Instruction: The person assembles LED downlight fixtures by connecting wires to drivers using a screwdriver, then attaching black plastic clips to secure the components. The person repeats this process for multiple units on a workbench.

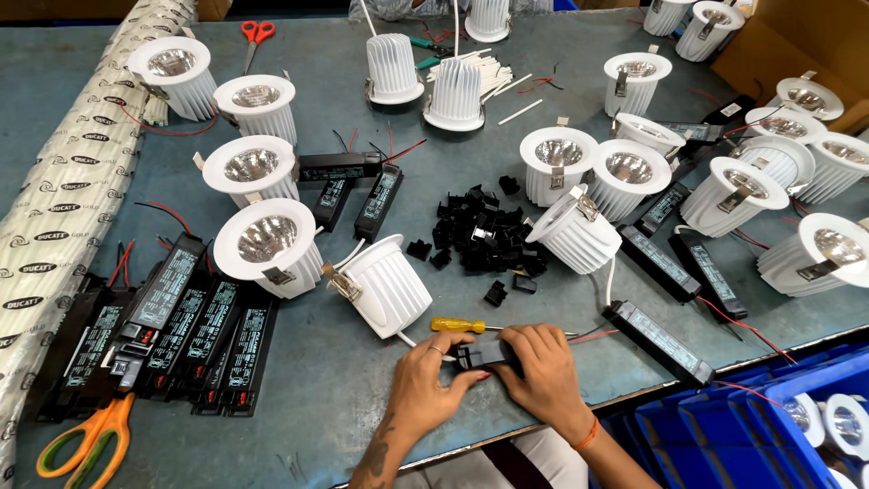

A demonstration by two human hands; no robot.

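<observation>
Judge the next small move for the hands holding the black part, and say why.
Probably press the small black part together: both hands, left hand and right hand, pinch its ends, while the yellow-handled screwdriver lies untouched just beyond.

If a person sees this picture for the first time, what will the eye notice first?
Many white round lamps stand across the grey table. At the near edge, the left hand and right hand hold a small black box. A heap of black clips lies mid-table.

Grey-blue table (561, 127) under white downlights (579, 237)
</observation>
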